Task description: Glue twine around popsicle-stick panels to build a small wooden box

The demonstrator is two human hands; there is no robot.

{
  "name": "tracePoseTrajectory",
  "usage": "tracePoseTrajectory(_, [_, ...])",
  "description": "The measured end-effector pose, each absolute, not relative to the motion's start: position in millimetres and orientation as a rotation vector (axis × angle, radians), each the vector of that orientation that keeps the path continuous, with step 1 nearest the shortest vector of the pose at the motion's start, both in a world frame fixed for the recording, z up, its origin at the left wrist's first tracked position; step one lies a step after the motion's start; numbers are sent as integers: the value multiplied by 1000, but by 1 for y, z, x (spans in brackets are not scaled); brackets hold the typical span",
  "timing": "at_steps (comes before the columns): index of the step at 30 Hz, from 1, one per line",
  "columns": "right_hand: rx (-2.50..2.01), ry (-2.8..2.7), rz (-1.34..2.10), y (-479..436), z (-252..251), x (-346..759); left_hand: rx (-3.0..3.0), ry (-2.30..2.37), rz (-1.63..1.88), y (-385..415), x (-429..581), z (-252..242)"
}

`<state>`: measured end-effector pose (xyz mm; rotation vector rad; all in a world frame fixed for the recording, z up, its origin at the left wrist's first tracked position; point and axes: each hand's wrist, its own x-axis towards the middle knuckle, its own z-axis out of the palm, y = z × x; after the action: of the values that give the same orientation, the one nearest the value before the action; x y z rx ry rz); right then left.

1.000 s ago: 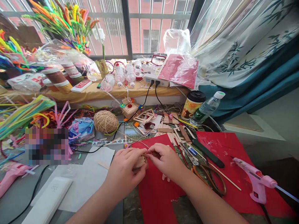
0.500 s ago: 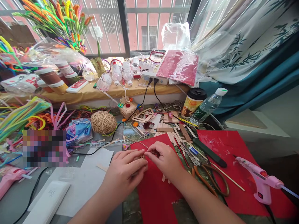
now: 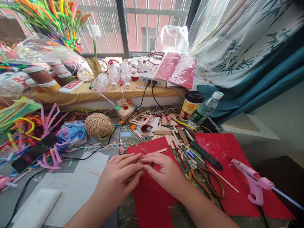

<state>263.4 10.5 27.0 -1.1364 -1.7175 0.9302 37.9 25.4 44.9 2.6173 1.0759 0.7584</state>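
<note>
My left hand (image 3: 120, 174) is closed around a small tan piece (image 3: 140, 161), mostly hidden by its fingers. Close against it, my right hand (image 3: 160, 171) pinches twine at that piece. The thin twine strand (image 3: 135, 144) runs from the fingers back toward the round twine ball (image 3: 99, 125), which rests beyond my left hand. Both hands are above a red sheet (image 3: 152, 193). A wooden craft stick (image 3: 161, 150) shows on the sheet just past my right hand.
To the right are scissors (image 3: 206, 183), a dark green-handled tool (image 3: 206, 155) and a pink glue gun (image 3: 254, 182) on another red sheet. Craft sticks (image 3: 166, 131), a cup (image 3: 190, 106) and a water bottle (image 3: 205, 109) stand behind. A white power bank (image 3: 38, 207) lies left.
The view has shifted slightly, moving the scene left. My right hand has turned and lowered against the small piece, uncovering the craft stick. My left hand keeps its hold.
</note>
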Motion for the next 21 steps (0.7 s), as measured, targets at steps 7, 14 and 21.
tracePoseTrajectory(7, [-1060, -1649, 1072, 12, 21, 267, 2578, 1091, 761, 27, 39, 43])
tracePoseTrajectory(14, [-1017, -1605, 1147, 16, 20, 268, 2542, 1113, 764, 26, 39, 45])
tracePoseTrajectory(21, [-1044, -1549, 1165, 14, 20, 264, 2540, 1108, 780, 25, 42, 48])
